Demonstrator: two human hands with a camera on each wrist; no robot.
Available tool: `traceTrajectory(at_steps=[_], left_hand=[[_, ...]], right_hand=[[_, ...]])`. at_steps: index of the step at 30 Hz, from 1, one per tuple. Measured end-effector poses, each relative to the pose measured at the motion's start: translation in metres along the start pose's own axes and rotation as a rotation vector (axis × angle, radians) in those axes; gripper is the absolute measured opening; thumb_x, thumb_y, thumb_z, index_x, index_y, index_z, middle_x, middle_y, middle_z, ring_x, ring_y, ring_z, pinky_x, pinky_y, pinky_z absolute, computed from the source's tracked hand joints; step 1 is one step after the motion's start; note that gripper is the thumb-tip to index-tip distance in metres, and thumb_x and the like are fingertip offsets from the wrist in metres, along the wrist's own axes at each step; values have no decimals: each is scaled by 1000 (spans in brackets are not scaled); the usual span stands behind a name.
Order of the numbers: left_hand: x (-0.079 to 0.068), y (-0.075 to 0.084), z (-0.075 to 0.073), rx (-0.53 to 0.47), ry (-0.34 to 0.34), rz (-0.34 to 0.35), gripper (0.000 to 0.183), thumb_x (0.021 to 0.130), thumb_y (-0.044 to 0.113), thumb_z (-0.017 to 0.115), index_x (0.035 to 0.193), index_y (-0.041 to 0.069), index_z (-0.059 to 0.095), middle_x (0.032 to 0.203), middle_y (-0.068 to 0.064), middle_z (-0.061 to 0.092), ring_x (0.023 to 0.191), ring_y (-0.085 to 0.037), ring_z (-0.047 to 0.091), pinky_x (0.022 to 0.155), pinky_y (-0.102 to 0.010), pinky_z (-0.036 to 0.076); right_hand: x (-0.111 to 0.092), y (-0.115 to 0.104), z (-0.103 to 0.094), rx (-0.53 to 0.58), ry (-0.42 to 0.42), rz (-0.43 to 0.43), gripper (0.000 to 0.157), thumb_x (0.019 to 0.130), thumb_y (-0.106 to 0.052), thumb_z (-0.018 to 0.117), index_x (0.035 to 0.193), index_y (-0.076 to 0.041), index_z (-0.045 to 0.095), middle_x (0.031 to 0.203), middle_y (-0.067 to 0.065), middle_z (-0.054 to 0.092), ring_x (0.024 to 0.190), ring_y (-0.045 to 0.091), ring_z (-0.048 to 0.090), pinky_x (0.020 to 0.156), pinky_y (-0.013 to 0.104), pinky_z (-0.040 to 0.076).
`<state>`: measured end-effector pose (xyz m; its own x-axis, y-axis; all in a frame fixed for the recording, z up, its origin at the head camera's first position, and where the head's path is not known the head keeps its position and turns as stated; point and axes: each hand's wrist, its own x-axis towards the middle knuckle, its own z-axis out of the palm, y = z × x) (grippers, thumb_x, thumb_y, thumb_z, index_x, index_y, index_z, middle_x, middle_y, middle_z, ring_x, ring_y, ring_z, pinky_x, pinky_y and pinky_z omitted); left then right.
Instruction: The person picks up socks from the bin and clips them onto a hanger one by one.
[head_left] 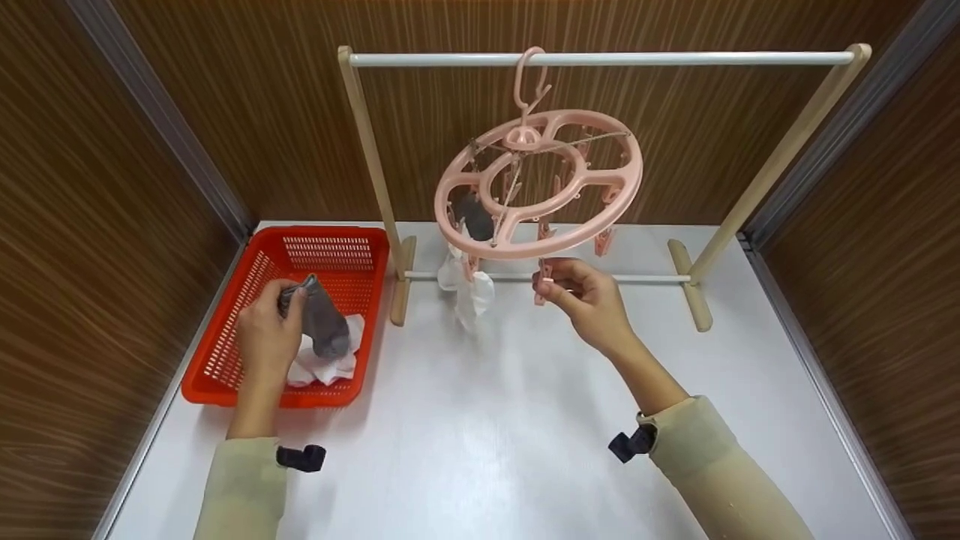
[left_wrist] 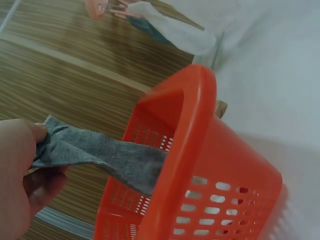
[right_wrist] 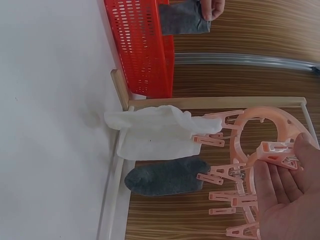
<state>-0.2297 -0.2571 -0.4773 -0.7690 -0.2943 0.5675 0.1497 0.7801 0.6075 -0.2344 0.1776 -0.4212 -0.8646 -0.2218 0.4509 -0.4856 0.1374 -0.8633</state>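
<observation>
My left hand (head_left: pixel 270 330) pinches a grey sock (head_left: pixel 326 322) by its upper end, and the sock hangs over the red basket (head_left: pixel 381 292). In the left wrist view the sock's lower end dips behind the basket's rim. My right hand (head_left: pixel 596 304) holds a pink clothespin (right_wrist: pixel 277 150) between thumb and fingers. That clothespin hangs from the near side of a round pink drying hanger (head_left: pixel 525 249). Clipped on the hanger's left part are white socks (right_wrist: pixel 155 137) and another grey sock (right_wrist: pixel 167 176).
A rack with wooden legs (head_left: pixel 780 161) and a white top bar (head_left: pixel 690 58) carries the hanger by its hook. White fabric (head_left: pixel 322 371) lies in the basket. Several other clothespins (head_left: pixel 604 241) dangle from the hanger. Wood-patterned walls (head_left: pixel 285 127) enclose the white table (head_left: pixel 480 450).
</observation>
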Motion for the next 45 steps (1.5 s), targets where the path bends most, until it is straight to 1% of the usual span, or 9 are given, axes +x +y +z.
traceTrajectory(at_steps=[3, 7, 14, 20, 26, 32, 37, 42, 45], left_hand=[[1, 7, 0, -43, 17, 36, 15, 94, 17, 70, 103, 5, 71, 97, -18, 74, 86, -36, 69, 78, -49, 54], [1, 21, -1, -110, 18, 59, 15, 92, 17, 72, 103, 6, 73, 100, -15, 74, 90, -32, 71, 81, -46, 56], [-2, 50, 0, -205, -46, 69, 27, 90, 19, 74, 113, 6, 70, 107, -12, 76, 95, -29, 74, 79, -45, 60], [-7, 73, 4, -235, -105, 120, 22, 90, 23, 73, 105, 8, 72, 102, -9, 77, 92, -27, 75, 77, -45, 61], [-13, 93, 12, -241, -176, 162, 18, 91, 26, 71, 100, 12, 72, 98, -6, 77, 86, -20, 74, 80, -43, 61], [-18, 109, 26, -275, -207, 239, 17, 90, 26, 71, 96, 10, 73, 90, -2, 77, 75, -13, 66, 73, -35, 61], [-22, 120, 36, -315, -255, 258, 16, 90, 24, 71, 98, 10, 73, 91, -1, 75, 78, -11, 66, 77, -32, 61], [-26, 130, 42, -335, -321, 260, 16, 92, 24, 70, 103, 13, 71, 97, 0, 76, 86, -13, 69, 86, -35, 59], [-27, 134, 45, -335, -345, 271, 16, 91, 25, 71, 104, 15, 71, 98, 0, 76, 88, -13, 69, 89, -36, 58]], right_hand=[[0, 0, 1, 4, -4, -3, 20, 93, 1, 66, 112, 8, 67, 98, 21, 71, 84, 16, 69, 74, 21, 57], [1, 1, 1, 12, -5, -7, 20, 94, 2, 65, 112, 8, 67, 98, 21, 71, 84, 15, 68, 75, 21, 57], [1, 2, 2, 78, 12, -9, 18, 94, 4, 62, 110, 12, 65, 94, 27, 69, 80, 23, 69, 75, 25, 58], [1, 1, 3, 128, 33, 16, 18, 95, 5, 60, 109, 15, 63, 94, 29, 68, 79, 23, 69, 78, 27, 59], [2, 1, 4, 139, 41, 28, 17, 95, 5, 60, 109, 16, 63, 96, 31, 67, 81, 21, 70, 81, 29, 59], [4, 21, 4, 155, 83, 28, 15, 95, 6, 60, 106, 15, 64, 96, 31, 68, 78, 18, 70, 79, 28, 60], [5, 28, 3, 188, 112, 0, 14, 95, 2, 62, 105, 12, 66, 94, 29, 70, 74, 19, 70, 79, 29, 60], [4, 26, 2, 213, 126, -34, 13, 95, 1, 63, 104, 10, 67, 93, 27, 71, 76, 20, 71, 80, 31, 60], [4, 25, 2, 205, 133, -37, 13, 95, -1, 64, 103, 9, 67, 92, 24, 72, 77, 19, 71, 82, 31, 60]])
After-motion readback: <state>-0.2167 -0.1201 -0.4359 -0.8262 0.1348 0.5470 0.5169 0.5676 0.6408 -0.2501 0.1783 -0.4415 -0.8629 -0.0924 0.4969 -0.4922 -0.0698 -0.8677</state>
